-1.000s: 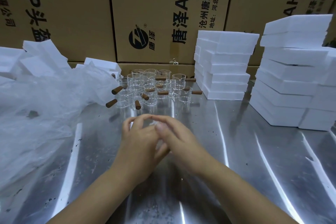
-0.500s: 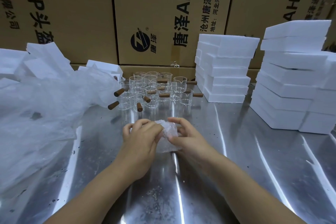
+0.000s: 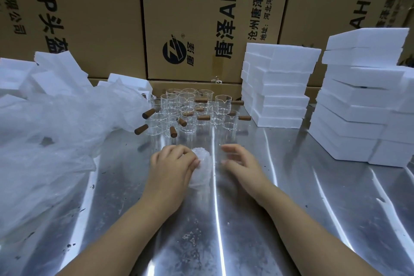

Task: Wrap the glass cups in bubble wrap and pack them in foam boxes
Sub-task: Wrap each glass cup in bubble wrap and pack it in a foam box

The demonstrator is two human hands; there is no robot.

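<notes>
**Steel surface [image 3: 291,186], one wrapped cup [image 3: 201,169]: right hand [image 3: 240,161] withdrawn**

Half a second ago the bundle was being worked by both hands. Now it is gripped by the left hand [image 3: 172,166] alone, with the fingers curled over its top and near side. It is pressed against the surface just in front of the person. The right hand has been taken off and lies just beside the bundle, not touching it. Its fingers are loosely spread and nothing is held in them.

From this release the wrapping of this cup is judged to be finished or nearly so, though whether the loose end has been tucked in cannot be made out. Packing is therefore taken to be the step at hand. The foam boxes [image 3: 277,87] are stacked to the right, well apart from the bundle, and none is seen to be opened. A box would have to be fetched, most likely by the freed right hand.

Many unwrapped glass cups [image 3: 190,110] with brown handles are left standing farther back, before the cardboard cartons [image 3: 201,18]. A heap of bubble wrap [image 3: 56,130] is piled to the left. Most of the task is judged to remain.
</notes>
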